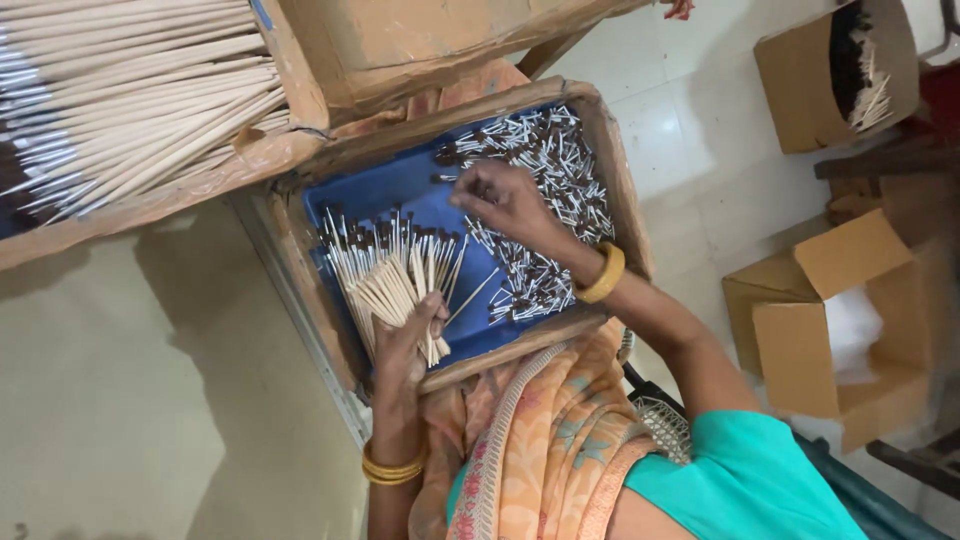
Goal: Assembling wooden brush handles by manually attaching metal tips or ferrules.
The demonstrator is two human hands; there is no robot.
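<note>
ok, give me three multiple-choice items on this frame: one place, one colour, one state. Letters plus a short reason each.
1. Where is the loose pile of small metal-ferruled brush heads?
A. on the floor
B. in the blue-lined cardboard tray
C. in the far open carton

2. What colour is the thick bangle on the right wrist?
A. yellow
B. red
C. black

3. What is the left hand doing?
A. resting flat and bare
B. gripping a fanned bundle of pale wooden brush sticks
C. holding scissors

Answers: B, the pile lies inside the tray under the right hand; A, the bangle is plainly yellow; B, its fingers wrap the bundle.
</note>
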